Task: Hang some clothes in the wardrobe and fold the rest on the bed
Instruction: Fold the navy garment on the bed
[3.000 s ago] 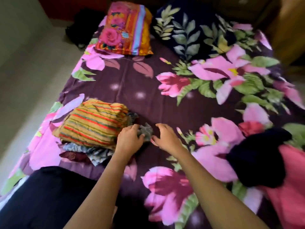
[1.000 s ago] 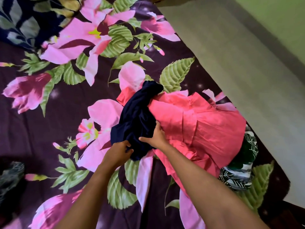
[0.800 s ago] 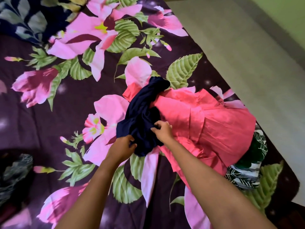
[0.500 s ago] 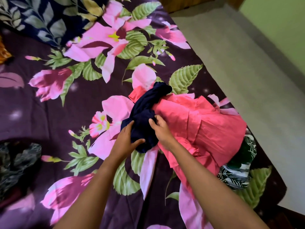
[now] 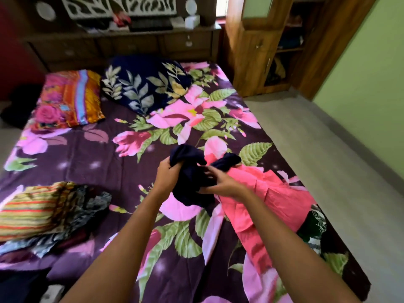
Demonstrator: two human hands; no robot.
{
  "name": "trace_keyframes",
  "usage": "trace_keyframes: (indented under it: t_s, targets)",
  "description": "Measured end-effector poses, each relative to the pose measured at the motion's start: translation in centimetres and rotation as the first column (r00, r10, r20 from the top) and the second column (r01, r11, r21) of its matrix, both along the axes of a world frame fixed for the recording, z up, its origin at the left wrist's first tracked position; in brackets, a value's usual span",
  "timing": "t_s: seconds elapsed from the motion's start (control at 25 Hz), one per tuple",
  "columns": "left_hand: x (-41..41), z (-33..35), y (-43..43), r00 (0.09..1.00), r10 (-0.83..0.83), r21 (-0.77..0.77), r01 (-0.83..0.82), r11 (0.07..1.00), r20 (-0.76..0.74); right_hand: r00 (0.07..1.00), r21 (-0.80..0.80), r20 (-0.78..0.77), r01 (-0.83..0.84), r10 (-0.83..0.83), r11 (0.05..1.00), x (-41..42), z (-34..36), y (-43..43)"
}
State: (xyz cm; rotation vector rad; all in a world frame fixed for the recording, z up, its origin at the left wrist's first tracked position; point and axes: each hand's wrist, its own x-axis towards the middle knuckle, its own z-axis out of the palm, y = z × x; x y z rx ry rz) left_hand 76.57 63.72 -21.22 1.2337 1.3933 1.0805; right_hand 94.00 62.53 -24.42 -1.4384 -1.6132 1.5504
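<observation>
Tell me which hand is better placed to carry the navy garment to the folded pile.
Probably the left hand: its grip is on the navy garment, and the folded pile lies on its side. The right hand holds it too, but nearer the pink garment.

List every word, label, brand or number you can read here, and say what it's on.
None can be read.
The navy garment, the pink garment and the striped folded cloth show no lettering.
The white box and other items on the headboard shelf are too blurred to tell.
</observation>
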Motion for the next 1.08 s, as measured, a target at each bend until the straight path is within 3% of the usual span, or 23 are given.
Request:
trace_keyframes:
  t_s: [0.08,0.16,0.24,0.32,0.4,0.48,0.56,0.6,0.64,0.72,0.76,0.88,1.08]
  targets:
    - [-1.4,4.6,-1.2,0.986,0.051,-0.012,-0.049,0.999,0.158,0.987,0.077,0.141,-0.091,0.079,0.993,-2.8,1.6,-1.8]
    - [-3.6,8.7,-2.1,0.915,0.103,-0.099,-0.07,0.993,0.389,0.977,0.14,0.212,-0.056,0.026,0.989,-5.5,4.4,-2.7]
    - [-6.3,11.6,-3.3,0.819,0.082,-0.167,0.017,0.986,0.568,0.996,0.153,0.005,0.088,-0.09,0.984,-8.3,8.6,-3.2]
    - [-8.9,12.2,-4.8,0.861,-0.014,-0.165,0.114,0.98,0.508,0.888,0.022,-0.403,0.251,-0.221,0.968,-10.9,13.1,-3.1]
    - [-11.7,12.0,-7.0,0.93,-0.171,-0.139,0.225,0.964,0.324,0.661,-0.126,-0.677,0.329,-0.323,0.936,-13.7,17.0,-2.3]
    - [-14.2,11.5,-8.3,0.952,-0.29,-0.126,0.302,0.945,0.102,0.48,-0.228,-0.797,0.325,-0.367,0.918,-15.5,20.2,-1.9]
    - [-16.1,12.5,-8.4,0.968,-0.249,-0.077,0.251,0.965,0.033,0.363,-0.279,-0.858,0.264,-0.363,0.923,-16.3,21.7,-2.0]
    - [-16.8,13.3,-8.2,0.979,-0.2,-0.057,0.202,0.978,0.048,0.386,-0.282,-0.854,0.222,-0.35,0.933,-16.6,21.7,-2.4]
    - [-17.3,14.1,-7.9,0.986,-0.144,-0.053,0.149,0.987,0.085,0.491,-0.269,-0.811,0.174,-0.32,0.947,-16.8,21.4,-2.9]
    - [-18.1,16.0,-7.3,0.957,-0.041,-0.098,0.071,0.993,0.287,0.784,-0.228,-0.602,0.012,-0.151,0.974,-17.7,19.9,-4.4]
    - [-18.5,16.7,-6.9,0.906,-0.017,-0.138,0.083,0.987,0.422,0.861,-0.218,-0.508,-0.099,-0.027,0.971,-18.3,19.1,-5.3]
    - [-18.5,18.2,-6.3,0.818,0.019,-0.181,0.105,0.978,0.575,0.906,-0.122,-0.378,-0.254,0.192,0.959,-20.4,18.4,-7.9]
    - [-18.8,18.7,-6.6,0.797,0.024,-0.144,0.079,0.986,0.604,0.96,-0.062,-0.26,-0.123,0.103,0.99,-21.4,20.0,-7.6]
